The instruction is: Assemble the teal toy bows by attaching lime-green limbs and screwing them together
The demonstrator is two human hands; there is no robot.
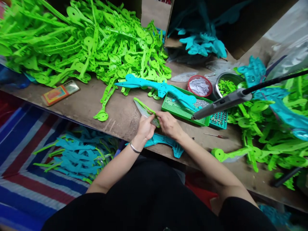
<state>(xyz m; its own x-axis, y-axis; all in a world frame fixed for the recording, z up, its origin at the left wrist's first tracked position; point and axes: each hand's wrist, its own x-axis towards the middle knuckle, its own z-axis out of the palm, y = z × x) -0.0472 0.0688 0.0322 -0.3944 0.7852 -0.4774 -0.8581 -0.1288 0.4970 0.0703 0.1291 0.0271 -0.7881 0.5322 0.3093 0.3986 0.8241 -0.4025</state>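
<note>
Clamping both hands on a slim lime-green strip (144,106) in front of the green basket (181,113), a little to its left. Gripping its near end with the left hand (146,128), and pinching just beside that with the right hand (169,125)! Pressing a translucent film (141,110) along the strip, too. Bending over a turquoise part (177,150), lying in front of the basket at the edge of the surface (112,125). Facing a longer turquoise part (144,82), resting across the basket and jutting out leftward. Having a turquoise tray (220,127) touching the basket's right end, with a red basket (200,95) and a metal bowl (216,89) behind it. And looking at a huge lime-green heap (84,41), sprawling behind and left of the green basket!
</note>
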